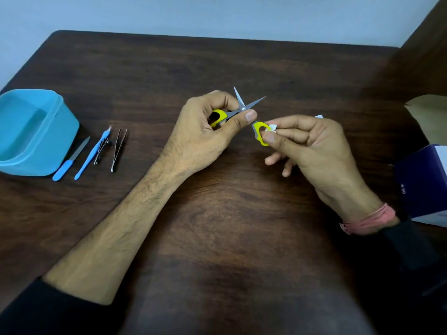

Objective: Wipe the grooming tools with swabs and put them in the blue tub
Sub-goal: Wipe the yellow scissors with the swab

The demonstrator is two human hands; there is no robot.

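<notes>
Left grip: the left hand (pixel 205 126) curls round one yellow handle loop of the small scissors (pixel 242 111), thumb pressed near the pivot, so the tool is steadied in the air at the centre of the frame.
Right grip: the right hand (pixel 312 146) pinches a small white swab (pixel 272 128) between thumb and forefinger against the other yellow loop; the remaining fingers hang loosely curled below.
Why held so: the blades stand spread in a V and point away toward the top of the frame, which likely exposes the handle and inner faces to the swab and keeps the tips off the fingers.
Step in hand: wiping the scissors, judged from the swab touching the loop; they are not yet in the tub.
Waiting tools: a blue-handled nail file (pixel 70 159), a blue-handled pick (pixel 93 153), a nail clipper (pixel 101 151) touching it and tweezers (pixel 118 149) lie in a row at centre left, just right of the tub.
Blue tub (pixel 55 141): at the left edge of the frame, open; no tools are visible inside.
Desk (pixel 217 238): dark wood grain.
Right edge: a dark blue box (pixel 425 184), probably the swab supply, is within easy reach.
</notes>
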